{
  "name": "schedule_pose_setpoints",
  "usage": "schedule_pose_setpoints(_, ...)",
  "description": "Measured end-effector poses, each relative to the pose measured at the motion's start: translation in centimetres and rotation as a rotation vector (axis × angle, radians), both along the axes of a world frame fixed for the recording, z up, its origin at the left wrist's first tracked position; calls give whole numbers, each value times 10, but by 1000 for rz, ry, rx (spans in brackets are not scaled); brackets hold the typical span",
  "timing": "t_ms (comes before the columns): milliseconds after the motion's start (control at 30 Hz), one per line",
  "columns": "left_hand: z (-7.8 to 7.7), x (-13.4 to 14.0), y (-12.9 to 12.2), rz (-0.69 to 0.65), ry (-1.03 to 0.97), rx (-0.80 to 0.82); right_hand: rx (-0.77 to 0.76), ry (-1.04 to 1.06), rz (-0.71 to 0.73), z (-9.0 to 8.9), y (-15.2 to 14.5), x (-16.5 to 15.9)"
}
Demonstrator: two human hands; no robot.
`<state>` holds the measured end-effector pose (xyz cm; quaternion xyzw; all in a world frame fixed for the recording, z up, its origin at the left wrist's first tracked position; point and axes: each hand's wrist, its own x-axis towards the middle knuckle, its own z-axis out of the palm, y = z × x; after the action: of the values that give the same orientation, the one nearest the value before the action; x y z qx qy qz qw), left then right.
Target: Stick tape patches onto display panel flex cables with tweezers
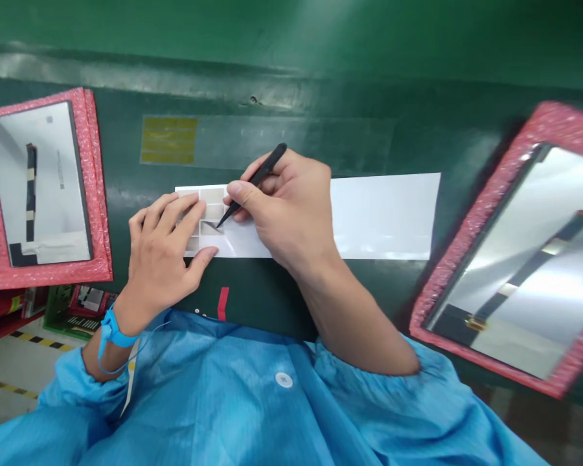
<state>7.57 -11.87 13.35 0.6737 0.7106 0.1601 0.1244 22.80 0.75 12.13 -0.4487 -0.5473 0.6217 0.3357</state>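
Note:
A long white backing sheet (383, 217) lies across the green table. Small greyish rectangular stickers (212, 195) sit in rows at its left end. My left hand (162, 249) rests there with fingers spread, pressing on the sheet and covering some of the stickers. Black tweezers (267, 167) are pinched in my right hand (291, 207), tilted with the tip down. That tip touches one sticker, or is just over it, beside my left fingers. My right hand hides the middle of the sheet.
A display panel (53, 194) on pink bubble wrap lies at the left, and another panel (525, 259) on pink foam at the right. Behind the sheet is a clear strip with yellow labels (169, 140). A red tape piece (223, 303) marks the near edge.

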Motion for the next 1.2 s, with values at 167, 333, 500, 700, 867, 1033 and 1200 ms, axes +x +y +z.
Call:
schedule_pose_setpoints(167,-1,-5,3,-8,39,30,-35,156,-42,12,1,13)
schedule_pose_setpoints(333,-2,-17,11,-52,34,165,42,61,-256,32,15,98)
schedule_pose_setpoints(500,10,3,22,-76,-68,279,114,-60,-555,41,19,239)
schedule_pose_setpoints(700,35,137,40,-308,-281,323,93,-121,-684,29,2,305)
schedule_pose_setpoints(867,10,233,56,-469,-289,313,21,-121,-649,19,-2,311)
schedule_pose_setpoints(1033,-3,246,65,-502,-217,271,-36,-154,-614,21,-3,327)
schedule_pose_setpoints(1200,0,242,71,-525,-222,211,-66,-156,-588,26,-1,330)
